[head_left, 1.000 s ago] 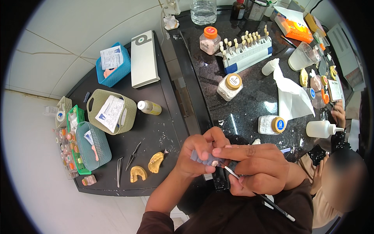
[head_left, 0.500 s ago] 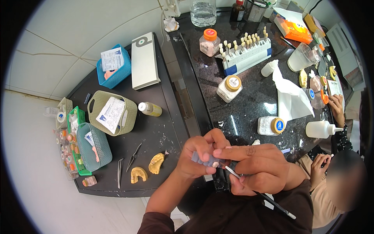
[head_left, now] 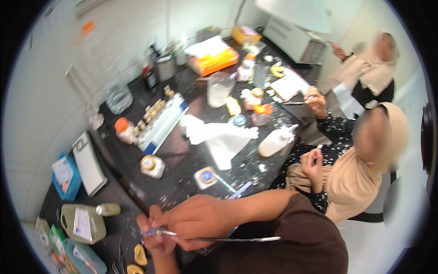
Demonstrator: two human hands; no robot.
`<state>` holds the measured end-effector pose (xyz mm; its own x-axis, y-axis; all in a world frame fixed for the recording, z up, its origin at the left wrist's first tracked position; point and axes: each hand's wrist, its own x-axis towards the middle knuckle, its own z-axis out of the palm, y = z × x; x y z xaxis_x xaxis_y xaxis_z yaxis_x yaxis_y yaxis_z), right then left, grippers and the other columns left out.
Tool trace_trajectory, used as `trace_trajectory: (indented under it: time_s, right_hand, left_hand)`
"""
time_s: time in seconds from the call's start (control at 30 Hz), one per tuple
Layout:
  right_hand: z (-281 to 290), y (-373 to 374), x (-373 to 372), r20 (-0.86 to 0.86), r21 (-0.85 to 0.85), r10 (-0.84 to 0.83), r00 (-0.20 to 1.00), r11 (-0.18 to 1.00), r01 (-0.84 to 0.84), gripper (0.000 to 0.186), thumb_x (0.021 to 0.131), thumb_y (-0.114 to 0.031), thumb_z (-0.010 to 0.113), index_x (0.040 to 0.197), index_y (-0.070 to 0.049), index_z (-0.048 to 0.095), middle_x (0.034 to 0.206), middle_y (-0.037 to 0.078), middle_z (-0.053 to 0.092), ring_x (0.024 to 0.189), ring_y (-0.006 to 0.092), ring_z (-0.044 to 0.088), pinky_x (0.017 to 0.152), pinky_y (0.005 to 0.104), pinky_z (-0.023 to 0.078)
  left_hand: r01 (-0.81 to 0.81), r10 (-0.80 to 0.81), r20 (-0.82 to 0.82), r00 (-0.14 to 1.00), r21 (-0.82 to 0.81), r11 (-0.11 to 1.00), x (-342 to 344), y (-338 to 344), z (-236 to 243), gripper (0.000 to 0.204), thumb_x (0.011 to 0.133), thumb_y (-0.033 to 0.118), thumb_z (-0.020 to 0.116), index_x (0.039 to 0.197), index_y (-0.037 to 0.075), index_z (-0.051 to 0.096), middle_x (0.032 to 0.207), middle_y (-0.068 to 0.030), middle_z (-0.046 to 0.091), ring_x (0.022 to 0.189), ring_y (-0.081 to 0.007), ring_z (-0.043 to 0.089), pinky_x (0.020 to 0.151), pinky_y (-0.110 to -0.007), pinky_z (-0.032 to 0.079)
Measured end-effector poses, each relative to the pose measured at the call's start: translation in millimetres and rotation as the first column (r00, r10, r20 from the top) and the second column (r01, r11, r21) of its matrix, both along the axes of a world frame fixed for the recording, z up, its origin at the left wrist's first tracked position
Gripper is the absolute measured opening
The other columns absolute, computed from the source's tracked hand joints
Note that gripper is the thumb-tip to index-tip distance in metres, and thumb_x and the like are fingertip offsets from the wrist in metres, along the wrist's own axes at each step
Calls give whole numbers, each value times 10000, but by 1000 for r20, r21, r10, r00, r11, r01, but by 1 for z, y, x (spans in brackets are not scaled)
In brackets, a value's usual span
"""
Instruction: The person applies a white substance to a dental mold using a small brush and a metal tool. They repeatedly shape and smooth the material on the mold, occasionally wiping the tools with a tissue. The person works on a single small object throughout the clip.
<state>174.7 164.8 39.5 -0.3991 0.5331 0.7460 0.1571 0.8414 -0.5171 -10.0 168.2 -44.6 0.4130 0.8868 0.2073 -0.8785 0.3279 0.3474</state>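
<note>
Low in the view, my left hand (head_left: 155,237) grips a small grey dental model (head_left: 149,232), with its fingers wrapped round it; blur hides the detail. Close against it, my right hand (head_left: 198,221) pinches a thin brush (head_left: 232,239) with a dark handle and a silver ferrule. The brush's working end meets the model near a small pale tooth, and its handle points right across my dark clothing. Below my left hand, two yellow dental casts (head_left: 140,255) lie on the side table, beside metal tweezers (head_left: 121,258).
Powder jars (head_left: 152,166), a shade guide (head_left: 162,123), crumpled white tissue (head_left: 221,141) and a white squeeze bottle (head_left: 277,140) stand on the dark bench. Baskets (head_left: 84,223) line the left table. A co-worker (head_left: 346,169) sits at right holding a small white piece; another person is farther back.
My view has swung up and to the right, so the co-workers show more. Both hands appear lower and farther left, still holding the model and brush together.
</note>
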Motion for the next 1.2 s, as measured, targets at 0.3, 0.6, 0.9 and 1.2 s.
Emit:
trace_trajectory:
  time_s: [0.3, 0.6, 0.9, 1.2]
  right_hand:
    - [1, -2, -5, -67, -30, 1, 998, 1000, -3, 177, 778, -70, 661, 848, -18, 506, 820, 104, 520, 660, 303, 585, 546, 376, 479]
    - [6, -3, -1, -1, -74, -7, 1000, 997, 7, 164, 803, -79, 685, 831, -36, 529, 886, 132, 594, 676, 316, 592, 579, 378, 502]
    - [4, 1, 0, 51, -7, -26, 998, 1000, 26, 200, 800, -117, 718, 917, -28, 583, 1059, 144, 649, 907, 340, 677, 735, 382, 576]
    - [7, -15, -15, 68, 351, 19, 998, 935, -42, 52, 832, -79, 647, 838, -39, 616, 1001, 157, 677, 897, 290, 694, 744, 336, 579]
  left_hand:
    - [-15, 16, 6, 1000, -78, 997, -1, -3, 5, 346, 765, -27, 651, 994, 155, 466, 981, -37, 446, 948, -193, 549, 871, -409, 551]
    - [11, -11, -14, 1000, 3, 1000, -1, 0, 0, 422, 809, 33, 696, 1120, 182, 452, 1082, -44, 546, 1073, -237, 595, 925, -447, 537]
    - [-3, -1, -43, 999, -95, 996, -1, -3, 14, 380, 751, -5, 707, 1015, 174, 501, 997, -40, 461, 1008, -240, 537, 840, -401, 544]
    - [58, -58, 13, 998, 21, 998, -1, 4, 2, 348, 781, 13, 685, 1032, 181, 511, 990, -104, 468, 783, -223, 500, 668, -315, 459]
